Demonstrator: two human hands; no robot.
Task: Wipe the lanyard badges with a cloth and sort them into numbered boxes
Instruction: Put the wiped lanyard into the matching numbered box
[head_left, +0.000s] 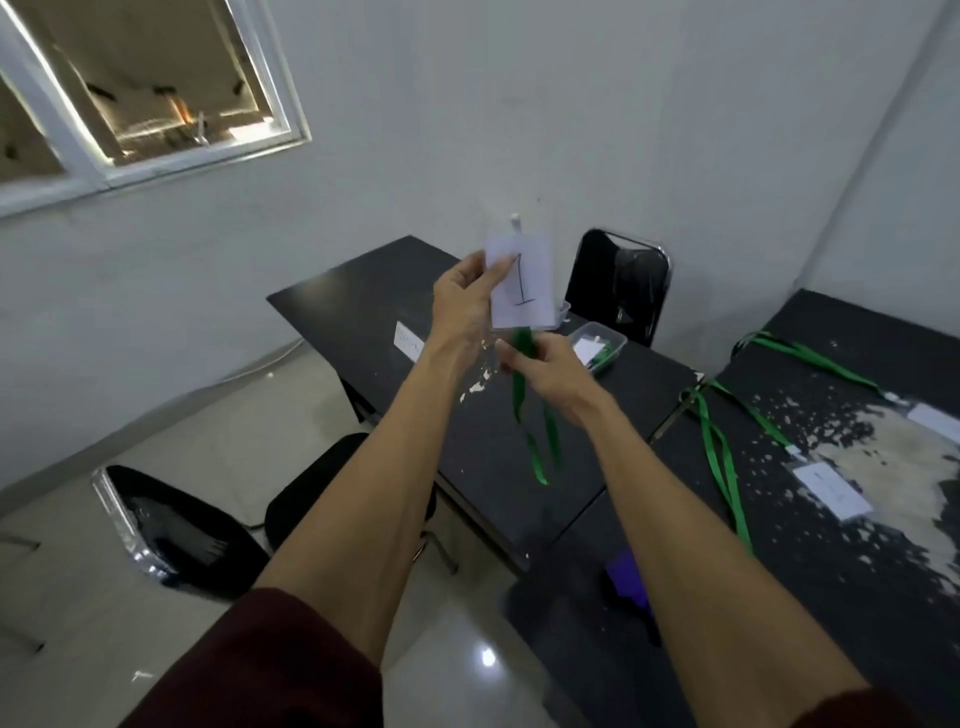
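A white badge marked "1" is held up in the air above the dark table. My left hand pinches its left edge. Just below it, my right hand grips the badge's green lanyard, which hangs down in a loop. A clear plastic box with a badge and green strap inside sits on the table behind my hands. Two more badges with green lanyards lie on the worn table at the right. A purple cloth lies near my right forearm.
A black chair stands behind the box by the wall. Two more black chairs stand left of the table on the tiled floor. A white label lies on the table. A window is at the upper left.
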